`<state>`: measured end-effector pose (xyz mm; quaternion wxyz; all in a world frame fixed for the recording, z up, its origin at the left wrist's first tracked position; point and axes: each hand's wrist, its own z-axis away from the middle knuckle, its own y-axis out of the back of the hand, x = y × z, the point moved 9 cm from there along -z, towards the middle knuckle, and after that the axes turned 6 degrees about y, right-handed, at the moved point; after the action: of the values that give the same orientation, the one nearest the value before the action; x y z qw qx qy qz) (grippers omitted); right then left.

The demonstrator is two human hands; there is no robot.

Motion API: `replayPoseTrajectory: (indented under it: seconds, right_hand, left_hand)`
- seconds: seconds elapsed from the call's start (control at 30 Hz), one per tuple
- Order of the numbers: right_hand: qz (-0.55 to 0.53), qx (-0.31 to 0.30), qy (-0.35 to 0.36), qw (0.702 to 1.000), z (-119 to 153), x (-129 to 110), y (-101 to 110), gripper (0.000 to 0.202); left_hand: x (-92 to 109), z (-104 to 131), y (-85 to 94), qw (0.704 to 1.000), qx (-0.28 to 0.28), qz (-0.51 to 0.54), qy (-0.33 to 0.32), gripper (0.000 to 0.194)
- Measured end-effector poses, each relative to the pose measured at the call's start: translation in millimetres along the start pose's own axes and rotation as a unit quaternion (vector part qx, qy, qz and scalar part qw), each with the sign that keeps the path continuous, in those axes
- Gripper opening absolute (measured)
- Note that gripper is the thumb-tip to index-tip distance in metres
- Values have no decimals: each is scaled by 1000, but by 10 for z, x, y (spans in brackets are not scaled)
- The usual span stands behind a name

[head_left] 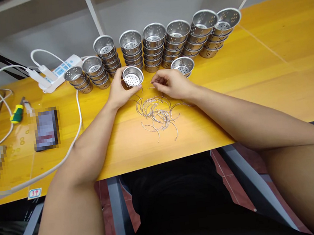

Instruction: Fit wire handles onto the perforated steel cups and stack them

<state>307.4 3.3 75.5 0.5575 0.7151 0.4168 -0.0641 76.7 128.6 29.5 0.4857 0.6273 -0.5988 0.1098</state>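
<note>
My left hand (119, 89) is wrapped round a small perforated metal cup (132, 77), its thumb along the near side. The cup's opening faces up toward me and shows holes in the bottom. Just right of it, my right hand (171, 81) is closed in a pinch. A thin tip shows at its fingertips, too small to name. Below both hands lies a loose heap of thin curved wires (159, 113). Behind my right hand stands another perforated cup (182, 67), with a line across its inside. The right hand partly hides that cup.
Several stacks of perforated metal cups (154, 37) line the back of the yellow table (285, 77). To the left are a white power strip (62, 71) with cables, a green-and-yellow-handled tool (17, 114) and a blurred phone-like device (45, 130). A white cable (79, 116) curves past my left forearm.
</note>
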Motion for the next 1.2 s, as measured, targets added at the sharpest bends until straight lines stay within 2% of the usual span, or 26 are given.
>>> replayPoseTrajectory:
  seconds: [0.1, 0.23, 0.37, 0.47, 0.63, 0.77, 0.93, 1.1, 1.2]
  right_hand:
    - [4, 39, -17, 999, -11, 62, 41, 29]
    - [-6, 94, -38, 995, -36, 249, 56, 48]
    - [-80, 158, -18, 984, -75, 419, 65, 69]
    - [-104, 189, -2, 976, -91, 456, 91, 71]
    - [-128, 176, 4, 976, -107, 406, 70, 60]
    - [-149, 166, 6, 975, -116, 397, 30, 66]
    - [-155, 184, 19, 971, -129, 428, 21, 74]
    - [-161, 169, 21, 972, -125, 404, -28, 64]
    - [-173, 163, 16, 971, -112, 360, -30, 63]
  left_hand:
    - [86, 31, -62, 1000, -21, 1, -15, 127]
    - [83, 39, -116, 999, -31, 30, -23, 128]
    - [118, 71, -237, 995, -63, 61, -43, 124]
    - [132, 94, -294, 994, -68, 60, -55, 123]
    - [-17, 44, -225, 997, -31, 41, -51, 124]
    - [-118, -19, -117, 999, 19, 23, -42, 127]
    - [-49, -40, -224, 998, -15, 47, -44, 130]
    - [-50, -38, -253, 998, -22, 53, -37, 127]
    - [-61, -20, -233, 996, -16, 63, -57, 123]
